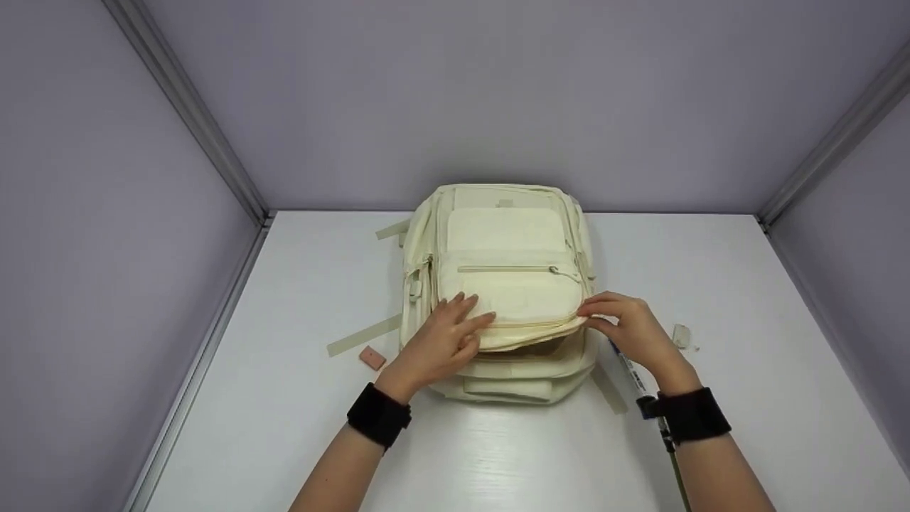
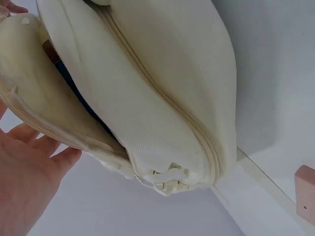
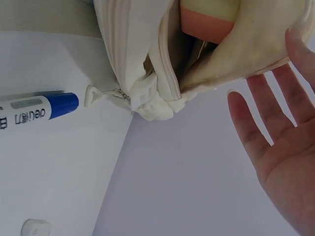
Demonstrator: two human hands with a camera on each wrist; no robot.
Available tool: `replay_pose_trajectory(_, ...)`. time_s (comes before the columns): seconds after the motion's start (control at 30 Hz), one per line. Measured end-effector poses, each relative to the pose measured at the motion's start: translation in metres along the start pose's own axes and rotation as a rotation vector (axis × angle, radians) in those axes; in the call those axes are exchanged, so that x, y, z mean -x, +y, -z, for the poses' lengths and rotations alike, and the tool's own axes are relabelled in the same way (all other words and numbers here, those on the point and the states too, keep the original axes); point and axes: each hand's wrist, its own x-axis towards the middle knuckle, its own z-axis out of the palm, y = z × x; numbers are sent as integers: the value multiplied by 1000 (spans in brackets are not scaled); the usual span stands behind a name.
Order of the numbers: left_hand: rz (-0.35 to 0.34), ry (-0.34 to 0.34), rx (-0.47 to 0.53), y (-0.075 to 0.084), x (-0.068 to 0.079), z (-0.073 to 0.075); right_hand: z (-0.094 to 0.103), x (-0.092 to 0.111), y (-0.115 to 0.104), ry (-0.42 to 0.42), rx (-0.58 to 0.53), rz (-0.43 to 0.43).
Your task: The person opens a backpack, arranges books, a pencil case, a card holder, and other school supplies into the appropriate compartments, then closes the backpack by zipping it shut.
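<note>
A cream backpack [image 1: 512,235] lies on the table with its unzipped front compartment gaping toward me. My right hand [image 1: 633,331] pinches the right edge of the front flap [image 1: 526,299] between thumb and fingers. On the flap's lower left, my left hand [image 1: 444,341] rests with fingers spread; in the left wrist view those fingers touch its outer side. Through the gap, the right wrist view shows part of an orange and pale yellow thing [image 3: 209,22]. The left wrist view shows a dark blue edge [image 2: 81,96] inside. The rest of the contents is hidden.
A pink block [image 1: 372,358] lies left of the backpack, near a loose strap [image 1: 364,336]. On the right are a blue-capped white marker [image 3: 29,109] and a small whitish piece [image 1: 681,336]. A thin green stick [image 1: 679,473] lies partly under my right forearm. Grey walls enclose the table.
</note>
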Motion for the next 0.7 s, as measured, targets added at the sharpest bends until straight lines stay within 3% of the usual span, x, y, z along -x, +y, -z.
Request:
replay_pose_trajectory(0.27,-12,-19,-91,2,-3,-12,-9,11,-3,-91,15,-65)
replay_pose_trajectory(0.4,0,-21,-160,4,-4,-19,-13,11,-11,-88,39,-134)
replay_pose_trajectory(0.53,-4,-16,-207,6,-4,-25,-26,5,-21,-48,207,-182)
replay_pose_trajectory(0.7,-47,35,-228,4,-3,-28,-50,-2,-28,-60,467,-184)
